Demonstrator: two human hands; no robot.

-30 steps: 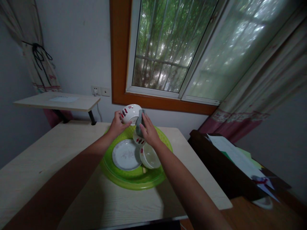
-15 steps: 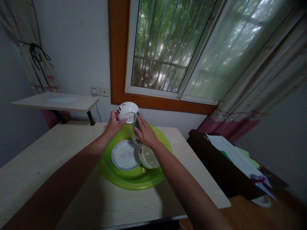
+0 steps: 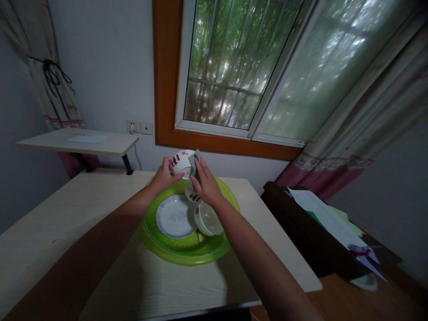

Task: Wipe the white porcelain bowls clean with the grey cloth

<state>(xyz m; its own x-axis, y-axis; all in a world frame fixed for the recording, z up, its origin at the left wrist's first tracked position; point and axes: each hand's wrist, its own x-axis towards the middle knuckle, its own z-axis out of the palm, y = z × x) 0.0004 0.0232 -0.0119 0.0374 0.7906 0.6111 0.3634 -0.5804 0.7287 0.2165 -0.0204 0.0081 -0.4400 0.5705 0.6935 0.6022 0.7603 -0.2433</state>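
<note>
My left hand [image 3: 166,174] grips a white bowl [image 3: 179,161] with red and dark patterns, tilted on its side above the far part of a green basin [image 3: 187,258]. A grey cloth [image 3: 193,161] is held in my right hand [image 3: 206,180] and pressed against the bowl's right side. Down in the basin lie a white plate [image 3: 176,216] with a faint pattern, another white bowl [image 3: 207,220] tipped on its side, and a patterned bowl [image 3: 191,192] partly hidden behind my right hand. A small pale stick end [image 3: 200,237] shows below the tipped bowl.
The basin stands on a pale wooden table [image 3: 110,272]. A raised shelf [image 3: 80,141] with a paper on it is at the back left. Beyond are the wall and window [image 3: 234,67]; papers [image 3: 329,218] lie on a dark surface to the right.
The held bowl has come slightly down and to the right and has turned, so more of its patterned side shows. My right hand and the cloth have moved with it.
</note>
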